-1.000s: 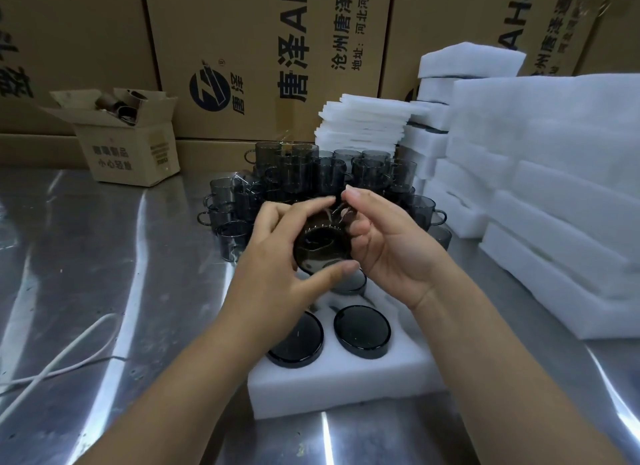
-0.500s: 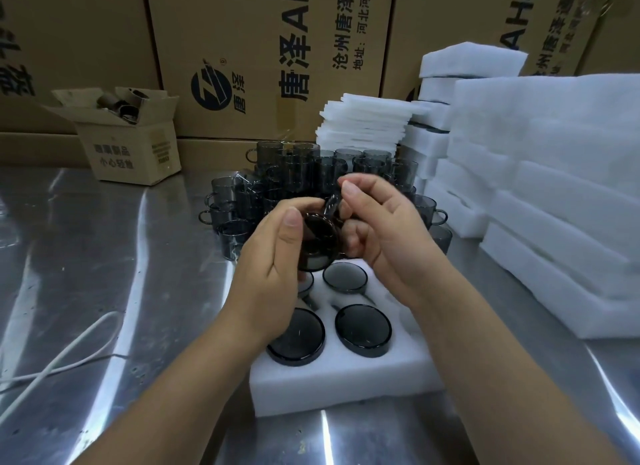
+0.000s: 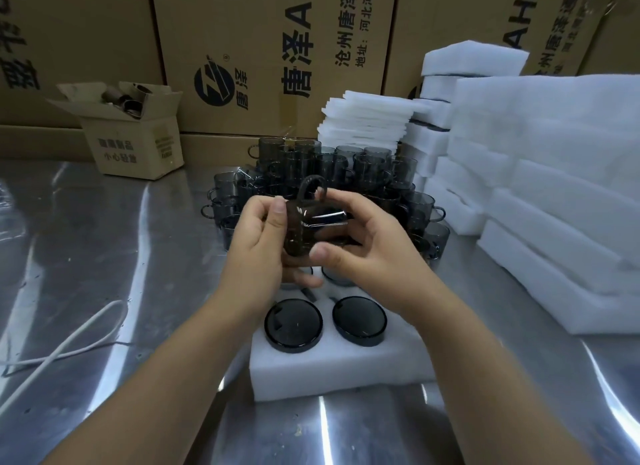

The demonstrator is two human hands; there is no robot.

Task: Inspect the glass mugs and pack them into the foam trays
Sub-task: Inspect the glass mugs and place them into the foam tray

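Both hands hold one smoky glass mug [image 3: 311,227] on its side above the foam tray [image 3: 339,367], its handle pointing up. My left hand [image 3: 258,246] grips the mug's left end, thumb on top. My right hand [image 3: 372,250] grips the right end, thumb along the front. Two mugs sit bottom-up in the tray's near holes, the left mug [image 3: 293,324] and the right mug [image 3: 359,320]. More mugs in the far holes are mostly hidden behind my hands. A cluster of loose mugs [image 3: 346,173] stands behind the tray.
Stacks of white foam trays [image 3: 554,187] fill the right side, with thin foam sheets [image 3: 367,121] behind the mugs. A small open carton [image 3: 135,132] stands at back left before large cardboard boxes [image 3: 270,49]. A white cable [image 3: 69,347] lies on the steel table [image 3: 104,256].
The mug has been turned in my hands from bottom-facing-me to lying sideways with the handle up. My right thumb moved to the mug's front.
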